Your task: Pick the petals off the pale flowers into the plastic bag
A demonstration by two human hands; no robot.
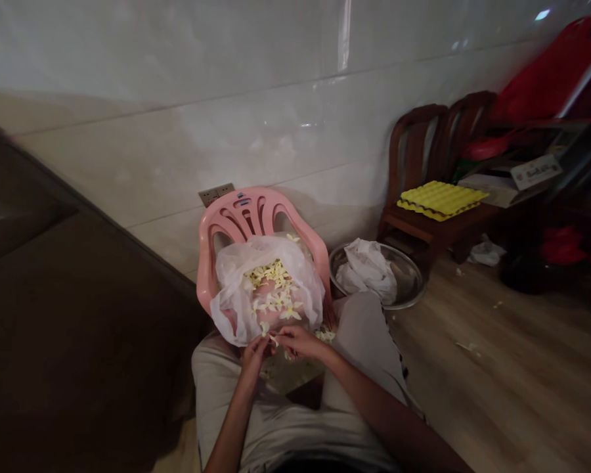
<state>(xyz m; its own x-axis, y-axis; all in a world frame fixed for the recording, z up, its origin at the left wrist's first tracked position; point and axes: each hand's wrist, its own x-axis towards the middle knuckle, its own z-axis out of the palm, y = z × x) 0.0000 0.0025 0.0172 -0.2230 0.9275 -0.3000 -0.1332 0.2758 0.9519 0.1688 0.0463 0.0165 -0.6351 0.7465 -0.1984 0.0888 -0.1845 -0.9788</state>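
Note:
Between my knees stands a pink plastic chair [315, 246] with a thin white plastic bag [231, 299] spread open on its seat. Pale yellow-white flowers [270, 272] lie in the bag, with several set out singly toward its near edge. My left hand [256, 350] pinches a pale flower [264, 328], which sticks up above the fingertips. Close beside it, my right hand [295, 341] has its fingers pressed together on a small pale flower piece [274, 340]. The fingertips of both hands nearly meet just in front of the bag. More flowers [325, 336] lie below, beside my right knee.
A metal basin [411, 276] holding a crumpled white bag [367, 269] rests on the floor to the right. Beyond it, a wooden chair [414, 148] bears yellow egg trays [440, 199] and a cardboard box [497, 184]. A tiled wall [177, 151] closes off the back; a dark panel [79, 315] stands left.

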